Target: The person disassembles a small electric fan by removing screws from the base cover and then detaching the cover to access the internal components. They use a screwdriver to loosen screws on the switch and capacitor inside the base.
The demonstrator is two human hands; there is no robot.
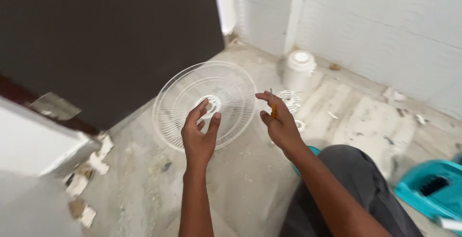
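My left hand (199, 133) holds up a round white wire fan guard (208, 103), fingers at its centre hub, the guard tilted toward me. To its right, my right hand (276, 119) grips a small screwdriver (273, 106) with an orange handle, its thin shaft pointing up. The two hands are a short distance apart, in front of my knee in dark grey trousers (356, 189).
A white fan motor housing (300, 68) stands on the dusty concrete floor by the white wall. A small white round grille part (290, 100) lies beside it. A teal plastic item (433, 189) sits at right. A dark panel (106, 40) rises at left, with debris near its base.
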